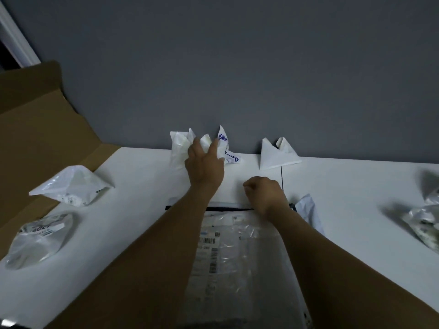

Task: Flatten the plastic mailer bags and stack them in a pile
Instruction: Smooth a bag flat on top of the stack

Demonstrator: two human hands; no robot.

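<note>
one white table carries everything, with a brown box on its left. a flat bag lies near centre. crumpled bags sit left, right and far. the left hand grips a printed bag at far centre, fingers spread into its folds. the right hand rests on the flat bag's far edge, fingers curled in.

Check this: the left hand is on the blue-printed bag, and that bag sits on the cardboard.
One point is wrong. The blue-printed bag sits on the white table against the wall, not on the cardboard. The left hand is on it, as the head view shows.
</note>
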